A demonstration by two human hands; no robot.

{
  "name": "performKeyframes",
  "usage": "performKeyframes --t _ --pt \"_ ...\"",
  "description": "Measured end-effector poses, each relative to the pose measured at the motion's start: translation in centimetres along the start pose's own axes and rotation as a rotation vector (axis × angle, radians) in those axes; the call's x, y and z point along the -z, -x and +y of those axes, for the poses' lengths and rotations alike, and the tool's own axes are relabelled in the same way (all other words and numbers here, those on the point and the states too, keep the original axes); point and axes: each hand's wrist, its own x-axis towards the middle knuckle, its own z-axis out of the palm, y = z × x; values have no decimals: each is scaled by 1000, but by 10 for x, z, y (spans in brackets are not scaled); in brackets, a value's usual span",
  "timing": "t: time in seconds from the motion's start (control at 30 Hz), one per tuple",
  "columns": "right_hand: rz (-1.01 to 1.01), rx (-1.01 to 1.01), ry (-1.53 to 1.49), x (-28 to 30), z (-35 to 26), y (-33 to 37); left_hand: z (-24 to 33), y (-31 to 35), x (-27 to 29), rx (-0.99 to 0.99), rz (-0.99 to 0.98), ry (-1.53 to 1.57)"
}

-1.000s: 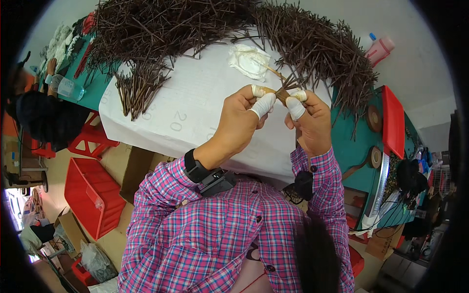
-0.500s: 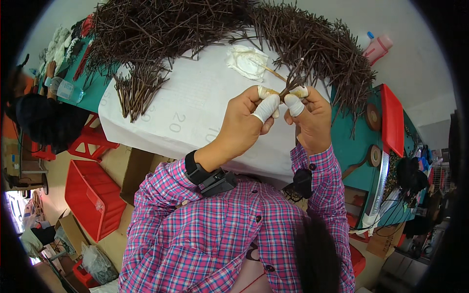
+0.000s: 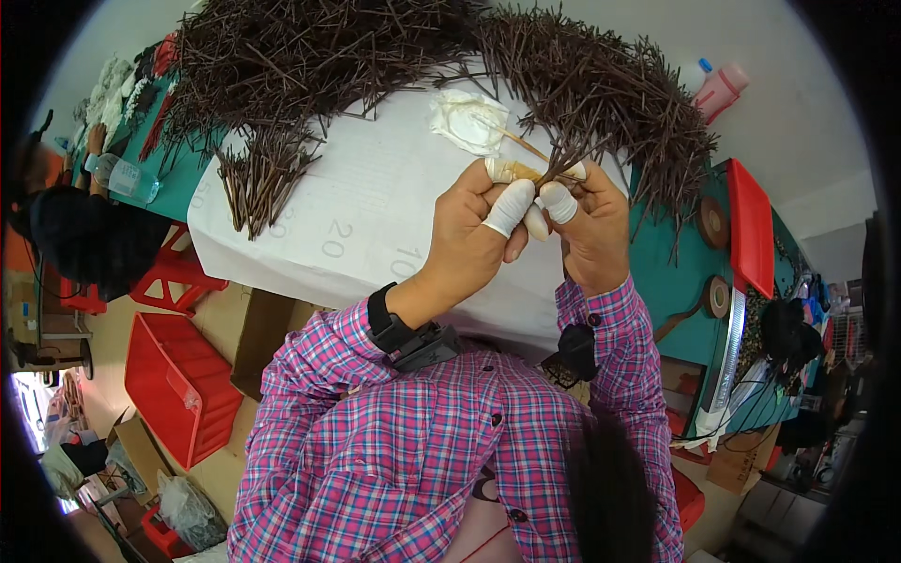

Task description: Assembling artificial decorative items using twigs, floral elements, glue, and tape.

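Dark brown sprig of thin, forked twigs (image 3: 563,158) stands upright at our fingertips, raised above the white sheet (image 3: 366,192) that covers the table before us. Nearest are our pink-and-blue plaid shirt (image 3: 375,450) and the black strap with a boxy black device (image 3: 424,349) on our left wrist. Our left hand (image 3: 472,220) pinches the sprig's base between thumb and forefinger, both wrapped in white tape, the forefinger's wrap stained yellow-brown. Our right hand (image 3: 598,227) brings its taped thumb and forefinger up to the same base; their contact is partly hidden, so we cannot tell whether they pinch it. Left of our hands, a small fanned bunch of brown twigs (image 3: 263,183) lies on the sheet. Just beyond our fingers we have a crumpled white pad (image 3: 465,122) with a thin tan stick (image 3: 526,143) extending from it. Farther off, large tangled heaps of dark brown twigs (image 3: 319,56) line the far side.
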Motion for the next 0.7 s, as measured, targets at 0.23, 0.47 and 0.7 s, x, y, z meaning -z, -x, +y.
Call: performKeyframes --t 0.23,0.47,0.7 --pt "-79 -18 31 -4 -3 2 0 -3 0 59 1 139" --pt "-41 139 561 8 4 -8 4 -13 7 -108 155 -593" --pt "-138 -11 796 5 1 -6 -2 -18 23 374 187 -115"
